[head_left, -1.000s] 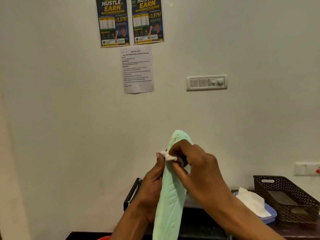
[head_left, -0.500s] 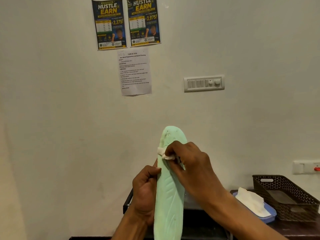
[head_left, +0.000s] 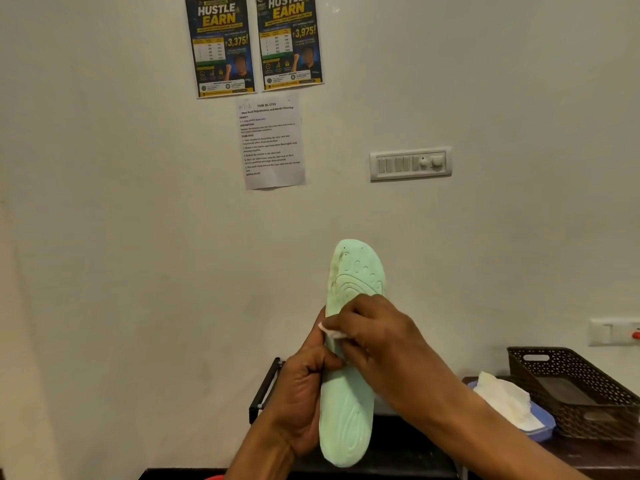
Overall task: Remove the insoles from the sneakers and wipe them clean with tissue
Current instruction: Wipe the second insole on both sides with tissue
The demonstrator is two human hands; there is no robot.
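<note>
Dark wooden tabletop (head_left: 606, 459), lower right. Directly on it: a blue tub (head_left: 542, 432) with white tissue (head_left: 502, 400) rising from its top and, just beside it on the right, a brown perforated basket (head_left: 581, 393) near the wall. Left of these, a black surface (head_left: 408, 455); a black metal frame (head_left: 263, 393) rises at its left end

One wide-angle head-worn view, forward toward a near wall (head_left: 121, 271), left hand (head_left: 304, 393) and right hand (head_left: 377, 337) close, low in frame.
</note>
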